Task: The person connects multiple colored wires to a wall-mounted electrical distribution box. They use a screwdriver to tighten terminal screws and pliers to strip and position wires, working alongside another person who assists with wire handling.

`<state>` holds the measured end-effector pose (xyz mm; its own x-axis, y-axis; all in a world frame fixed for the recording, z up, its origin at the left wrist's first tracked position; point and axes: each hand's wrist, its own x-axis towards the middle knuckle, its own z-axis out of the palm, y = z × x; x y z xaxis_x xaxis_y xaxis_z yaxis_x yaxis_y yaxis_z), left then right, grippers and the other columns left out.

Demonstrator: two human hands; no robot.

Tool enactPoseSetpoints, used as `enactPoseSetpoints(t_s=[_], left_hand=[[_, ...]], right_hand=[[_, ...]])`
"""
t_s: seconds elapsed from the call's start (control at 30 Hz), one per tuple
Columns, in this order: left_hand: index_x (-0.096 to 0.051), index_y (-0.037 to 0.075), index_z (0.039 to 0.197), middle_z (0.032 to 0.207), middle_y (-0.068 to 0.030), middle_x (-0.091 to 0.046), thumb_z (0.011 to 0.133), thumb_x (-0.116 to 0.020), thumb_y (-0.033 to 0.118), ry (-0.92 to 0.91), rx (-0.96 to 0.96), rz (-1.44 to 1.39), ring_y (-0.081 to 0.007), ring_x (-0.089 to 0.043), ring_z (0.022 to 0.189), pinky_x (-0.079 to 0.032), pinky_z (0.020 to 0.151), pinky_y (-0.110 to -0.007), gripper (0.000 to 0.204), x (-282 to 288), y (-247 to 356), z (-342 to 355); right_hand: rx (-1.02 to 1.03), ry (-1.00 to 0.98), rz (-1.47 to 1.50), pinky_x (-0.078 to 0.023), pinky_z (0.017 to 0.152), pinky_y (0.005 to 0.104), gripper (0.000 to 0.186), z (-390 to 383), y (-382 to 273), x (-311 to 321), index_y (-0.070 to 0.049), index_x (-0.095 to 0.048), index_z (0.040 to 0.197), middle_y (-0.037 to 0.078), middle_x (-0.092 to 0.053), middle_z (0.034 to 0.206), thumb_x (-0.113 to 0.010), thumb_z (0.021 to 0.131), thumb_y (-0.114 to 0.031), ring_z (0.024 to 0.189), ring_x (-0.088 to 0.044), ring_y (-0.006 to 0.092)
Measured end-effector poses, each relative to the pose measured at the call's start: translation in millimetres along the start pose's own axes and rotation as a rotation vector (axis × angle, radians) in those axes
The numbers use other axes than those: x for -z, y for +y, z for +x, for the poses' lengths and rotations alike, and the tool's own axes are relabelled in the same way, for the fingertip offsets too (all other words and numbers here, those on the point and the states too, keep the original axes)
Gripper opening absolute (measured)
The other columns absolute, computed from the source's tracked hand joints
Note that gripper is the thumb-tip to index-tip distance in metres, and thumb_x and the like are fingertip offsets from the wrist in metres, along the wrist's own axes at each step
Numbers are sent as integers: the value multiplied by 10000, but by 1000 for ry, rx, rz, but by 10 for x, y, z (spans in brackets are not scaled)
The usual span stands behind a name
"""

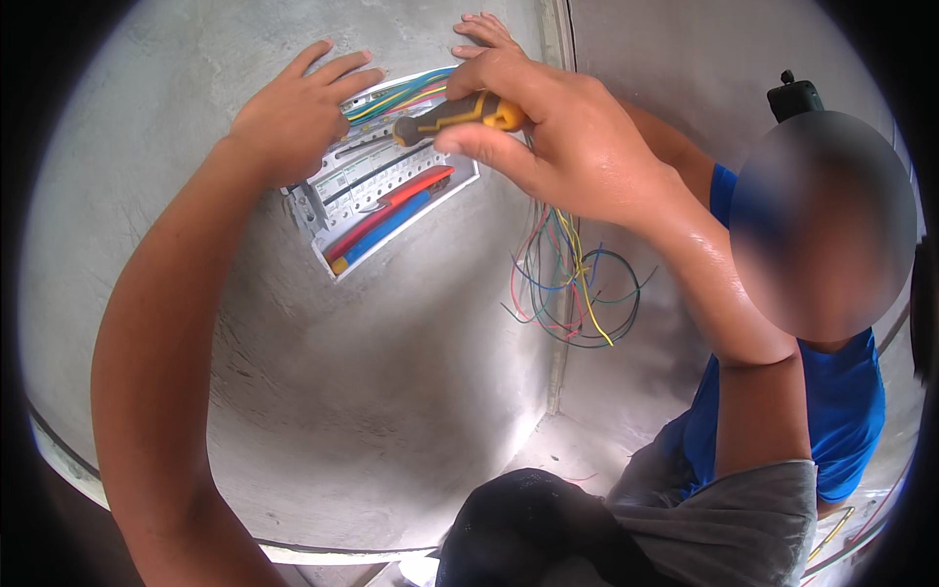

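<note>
A white electrical distribution box [411, 227] is set in the grey wall, with rows of breakers [377, 181] inside. My right hand [587, 137] grips a black and yellow screwdriver [455, 117] by its handle, its shaft slanting down-left over the breakers. The tip's exact contact cannot be made out. My left hand [298, 117] rests at the box's upper left edge, fingers spread, nothing seen in it. Green, blue, yellow and red wires [396, 101] run along the top of the box. A red-handled tool [377, 215] and a blue-handled tool [381, 230] lie along its lower edge.
A co-worker in a blue shirt [846, 411] is close at the right, one hand [486, 31] on the wall above the box. A loose bundle of coloured wires [577, 284] hangs by the wall corner. A dark rounded shape [533, 533] is at the bottom.
</note>
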<state>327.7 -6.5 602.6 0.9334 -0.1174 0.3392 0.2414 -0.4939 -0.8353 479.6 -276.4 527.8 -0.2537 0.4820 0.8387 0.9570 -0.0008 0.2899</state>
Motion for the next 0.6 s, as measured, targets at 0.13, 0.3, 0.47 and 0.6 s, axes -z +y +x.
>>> enactPoseSetpoints(t_s=[0.13, 0.3, 0.47, 0.6], left_hand=[[-952, 217, 981, 1883, 37, -470, 905, -926, 104, 2, -11, 4, -208, -254, 1803, -144, 1519, -524, 138, 10, -7, -11], [-962, 219, 1032, 1837, 8, -525, 950, -869, 128, 33, -30, 28, -208, -321, 1775, -158, 1505, -520, 154, 3, -12, -27], [-953, 203, 975, 1883, 40, -476, 917, -931, 98, 26, -1, 4, -204, -264, 1801, -164, 1515, -513, 122, 5, 5, -24], [-959, 202, 993, 1877, 32, -486, 913, -924, 89, 22, 3, 16, -208, -276, 1797, -168, 1514, -514, 143, 20, 8, -22]], right_hand=[[14, 161, 54, -578, 1217, 554, 447, 4, -21, -120, -26, -746, 1295, 228, -828, 955, -754, 1145, -446, 1143, -820, 433], [-83, -56, 155, -591, 1170, 545, 422, 31, -107, 67, -41, -671, 1390, 194, -791, 1005, -736, 1159, -388, 1143, -796, 433], [-244, -27, 30, -612, 1094, 476, 592, 52, -139, 83, -20, -625, 1575, 295, -700, 1575, -688, 1195, -471, 1442, -730, 445], [126, 78, -38, -614, 1071, 487, 554, -1, -42, 19, -38, -665, 1550, 268, -702, 1595, -682, 1198, -465, 1449, -729, 425]])
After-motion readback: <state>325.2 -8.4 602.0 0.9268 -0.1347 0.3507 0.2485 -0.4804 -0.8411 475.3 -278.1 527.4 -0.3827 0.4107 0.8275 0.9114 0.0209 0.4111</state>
